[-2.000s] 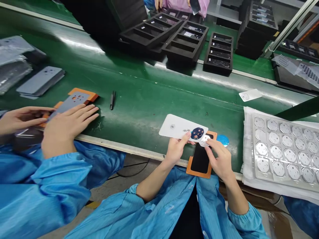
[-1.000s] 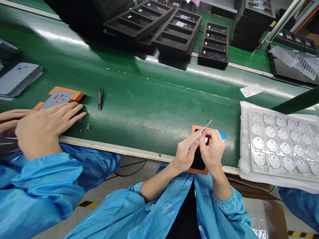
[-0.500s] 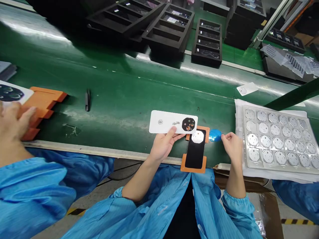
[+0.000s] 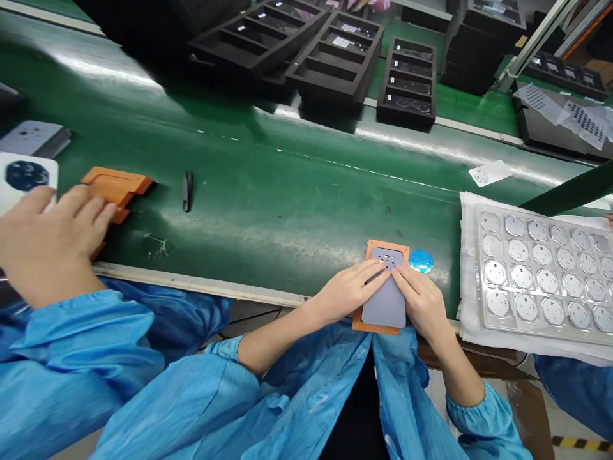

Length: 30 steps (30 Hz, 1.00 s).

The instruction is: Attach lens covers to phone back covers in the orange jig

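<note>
A grey phone back cover [image 4: 385, 300] lies inner side up in an orange jig [image 4: 373, 246] at the near edge of the green belt. My left hand [image 4: 352, 289] rests on the cover's left side with fingers stretched flat, fingertips near the camera holes. My right hand [image 4: 419, 300] presses its right side, fingers also extended. Neither hand grips anything. A blue round film [image 4: 421, 260] lies on the belt just right of the jig.
A clear blister tray [image 4: 541, 275] of round lens parts sits to the right on white paper. A co-worker's hand [image 4: 45, 239] rests by another orange jig [image 4: 115, 185] at left. Tweezers [image 4: 186, 190] lie on the belt. Black foam trays [image 4: 335, 57] line the far side.
The white cover that my left hand held face up is now flipped grey side up in the jig. My right hand left the blue film and came onto the cover.
</note>
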Motion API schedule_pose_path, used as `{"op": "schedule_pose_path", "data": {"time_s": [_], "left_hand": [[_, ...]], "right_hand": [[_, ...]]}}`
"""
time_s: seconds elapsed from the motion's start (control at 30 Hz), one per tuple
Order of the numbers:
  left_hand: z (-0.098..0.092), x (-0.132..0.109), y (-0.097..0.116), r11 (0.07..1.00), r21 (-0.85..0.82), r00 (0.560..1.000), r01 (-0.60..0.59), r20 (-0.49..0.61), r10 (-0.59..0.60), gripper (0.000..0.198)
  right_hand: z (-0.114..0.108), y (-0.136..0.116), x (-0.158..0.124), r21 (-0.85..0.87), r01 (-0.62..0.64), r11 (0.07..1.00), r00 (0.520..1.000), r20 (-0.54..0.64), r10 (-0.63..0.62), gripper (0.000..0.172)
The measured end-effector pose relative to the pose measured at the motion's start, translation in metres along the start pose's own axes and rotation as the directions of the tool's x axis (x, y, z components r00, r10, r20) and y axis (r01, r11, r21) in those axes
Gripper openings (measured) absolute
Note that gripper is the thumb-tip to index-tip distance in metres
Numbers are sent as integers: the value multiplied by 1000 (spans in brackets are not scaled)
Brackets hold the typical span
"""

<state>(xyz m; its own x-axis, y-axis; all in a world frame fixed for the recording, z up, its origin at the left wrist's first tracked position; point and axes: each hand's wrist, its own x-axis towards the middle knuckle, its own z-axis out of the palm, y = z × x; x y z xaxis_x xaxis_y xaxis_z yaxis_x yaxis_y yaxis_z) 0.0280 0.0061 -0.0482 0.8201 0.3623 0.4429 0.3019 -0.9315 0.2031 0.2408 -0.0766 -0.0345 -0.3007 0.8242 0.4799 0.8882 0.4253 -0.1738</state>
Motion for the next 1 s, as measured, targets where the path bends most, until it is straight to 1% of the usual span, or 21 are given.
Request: {"op": "schedule_pose_path", "data": {"time_s": [0.07,0.27,0.4,0.53,0.67,0.8,0.9,1.0], "left_hand": [[3,0,-1,1000,15,1000,-6,14,6,41],[4,-3,-8,999,-45,997,6,75,-3,41],[8,-1,-16,999,15,993,49,106,-51,35],[11,2,-20,997,50,979,51,194,-60,36],[10,2,-17,997,52,967,48,247,-60,44],[6,1,-13,997,67,956,37,288,-54,50],[4,0,-11,995,91,958,28,283,-53,48],[4,-4,-8,992,124,969,18,244,-48,45]], "right_hand": [[3,2,-4,-24,13,1000,1000,13,-13,43],[4,3,-5,-60,7,998,999,53,-4,42],[7,6,-3,-94,32,995,996,92,-23,39],[10,8,-1,-153,59,986,987,154,-35,37],[13,6,-1,-191,59,980,959,285,-2,47],[12,0,-1,-158,34,987,916,399,32,60],[9,-3,-2,-157,9,987,897,438,62,65],[7,-6,-6,-163,7,987,894,443,67,67]]}}
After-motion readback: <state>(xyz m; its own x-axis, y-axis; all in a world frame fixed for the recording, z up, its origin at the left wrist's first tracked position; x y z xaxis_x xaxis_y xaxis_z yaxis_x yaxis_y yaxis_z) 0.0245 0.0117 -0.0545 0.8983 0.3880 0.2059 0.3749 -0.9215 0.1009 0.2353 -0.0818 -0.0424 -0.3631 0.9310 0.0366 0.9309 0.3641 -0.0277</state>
